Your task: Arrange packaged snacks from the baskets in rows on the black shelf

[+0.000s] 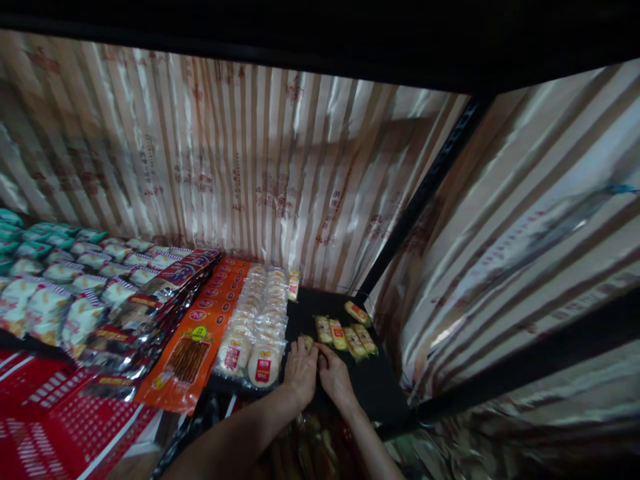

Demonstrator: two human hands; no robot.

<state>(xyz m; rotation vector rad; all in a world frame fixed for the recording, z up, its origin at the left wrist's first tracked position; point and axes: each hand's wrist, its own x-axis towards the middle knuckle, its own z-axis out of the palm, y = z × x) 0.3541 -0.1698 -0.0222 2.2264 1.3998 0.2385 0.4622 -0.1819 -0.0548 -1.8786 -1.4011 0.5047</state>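
Note:
My left hand (pixel 302 368) rests over the black shelf, its fingers closed around a small yellow wrapped snack (pixel 307 342), mostly covered by the fingers. Right beside it, my right hand (pixel 334 373) has its thumb and fingers pinched together; what they hold, if anything, is hidden. Just beyond the right hand lie several yellow wrapped snacks (pixel 337 335) in a short row, and a single yellow packet (pixel 357 313) sits apart behind them. To the left of my hands stand rows of clear-wrapped round white crackers (pixel 264 363), with a yellow packet (pixel 293 285) at their far end.
Orange snack bags (pixel 200 340) and dark shiny packs (pixel 135 313) overlap on the left, with white packets (pixel 47 307) beyond. A red basket (pixel 65 420) is below. Striped plastic sheeting (pixel 240 153) hangs behind. A black post (pixel 420 207) slants at the right corner.

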